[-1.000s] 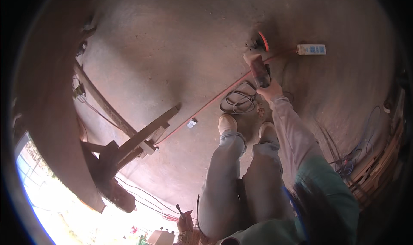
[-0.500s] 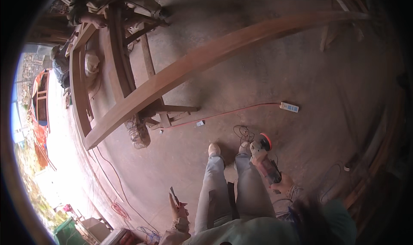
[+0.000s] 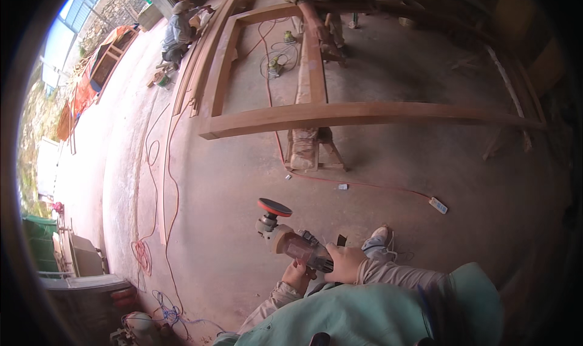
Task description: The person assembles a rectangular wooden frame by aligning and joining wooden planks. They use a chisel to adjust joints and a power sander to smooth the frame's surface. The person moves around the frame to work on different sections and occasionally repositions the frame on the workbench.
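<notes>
An angle grinder [image 3: 300,249] with a dark, red-edged round pad [image 3: 274,207] is held in front of me, its head up and to the left. My right hand [image 3: 344,264] is closed round the rear of its body. Against the underside, my left hand [image 3: 297,277] has its fingers curled and touching the casing. Whether a thin object is also in those left fingers is hidden. Beyond the tool, a large reddish-brown wooden frame [image 3: 376,111] rests on a padded trestle [image 3: 303,152].
A red cord runs across the floor to a white power strip [image 3: 438,205]. More cords [image 3: 142,258] lie at the left. One person [image 3: 177,35] crouches at far left; another [image 3: 316,24] stands behind the frame. A green power tool [image 3: 276,67] lies on the floor.
The grinder has come up from beside my right leg to my front, and my left hand has moved to it. The thin dark object in my left hand no longer shows. My view has shifted.
</notes>
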### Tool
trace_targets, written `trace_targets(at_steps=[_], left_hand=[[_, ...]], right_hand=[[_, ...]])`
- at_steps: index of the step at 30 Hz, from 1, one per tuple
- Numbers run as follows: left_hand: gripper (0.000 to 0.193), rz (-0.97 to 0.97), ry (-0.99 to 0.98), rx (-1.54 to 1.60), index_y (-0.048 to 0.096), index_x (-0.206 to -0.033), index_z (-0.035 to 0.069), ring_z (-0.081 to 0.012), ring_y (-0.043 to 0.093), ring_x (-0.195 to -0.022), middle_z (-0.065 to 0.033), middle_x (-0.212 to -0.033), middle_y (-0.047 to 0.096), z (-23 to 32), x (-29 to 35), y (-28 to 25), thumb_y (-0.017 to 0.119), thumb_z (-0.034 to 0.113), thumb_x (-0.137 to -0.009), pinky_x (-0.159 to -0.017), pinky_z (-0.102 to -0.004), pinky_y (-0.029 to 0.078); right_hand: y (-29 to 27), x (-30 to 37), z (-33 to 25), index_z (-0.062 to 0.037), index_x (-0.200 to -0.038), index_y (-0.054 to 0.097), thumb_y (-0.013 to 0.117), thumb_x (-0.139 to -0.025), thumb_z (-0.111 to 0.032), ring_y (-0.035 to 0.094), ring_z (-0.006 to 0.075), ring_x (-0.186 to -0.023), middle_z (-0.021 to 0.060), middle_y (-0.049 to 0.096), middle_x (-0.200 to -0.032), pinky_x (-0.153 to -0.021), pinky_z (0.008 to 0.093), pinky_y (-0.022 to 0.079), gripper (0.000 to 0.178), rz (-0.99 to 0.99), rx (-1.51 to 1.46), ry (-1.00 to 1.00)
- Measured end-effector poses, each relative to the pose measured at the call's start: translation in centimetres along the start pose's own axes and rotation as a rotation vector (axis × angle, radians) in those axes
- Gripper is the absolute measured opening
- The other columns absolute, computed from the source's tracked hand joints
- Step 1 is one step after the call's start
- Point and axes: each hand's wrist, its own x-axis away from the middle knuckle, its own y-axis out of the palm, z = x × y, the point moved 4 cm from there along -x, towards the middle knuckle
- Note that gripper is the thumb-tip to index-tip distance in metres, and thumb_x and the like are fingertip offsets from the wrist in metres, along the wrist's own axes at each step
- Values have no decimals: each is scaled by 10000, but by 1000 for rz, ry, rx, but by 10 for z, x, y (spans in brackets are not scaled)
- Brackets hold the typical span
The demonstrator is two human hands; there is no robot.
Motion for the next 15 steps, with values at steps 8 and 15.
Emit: trace_targets(at_steps=[8,15], left_hand=[[810,467,83,643,461,-1322,159,-278,458,-1237,-74,-1327,507,111,138,-135,609,707,-743,-1064,-471,349],[445,647,377,741,590,-1012,215,-232,567,-1013,-12,-1043,606,201,161,-225,697,553,-743,-892,-446,473]], right_hand=[[116,-104,-249,-5,-1152,498,659,-721,-292,643,278,-754,146,629,-850,-643,378,484,542,167,710,-754],[146,-187,-367,32,-1263,495,509,-842,-292,615,259,-731,146,629,-834,-616,366,411,531,207,766,-1155]])
